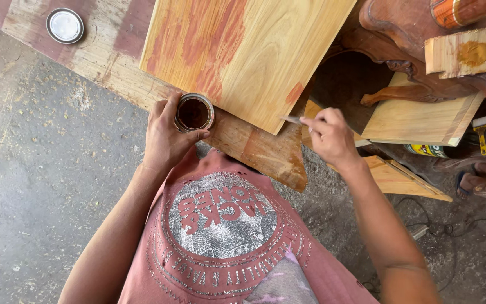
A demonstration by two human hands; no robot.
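A tin lid (64, 25) lies far left on the bench (102, 56). The left hand (167, 135) wraps an open tin (194, 113) of dark stain. The right hand (330, 135) pinches a thin, blurred tool (291, 119), its tip hidden at the board's (243, 50) lower edge.

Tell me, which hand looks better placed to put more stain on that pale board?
Probably the right hand: it grips a thin tool whose tip lies at the pale board's lower edge. The left hand is wrapped around the open tin.
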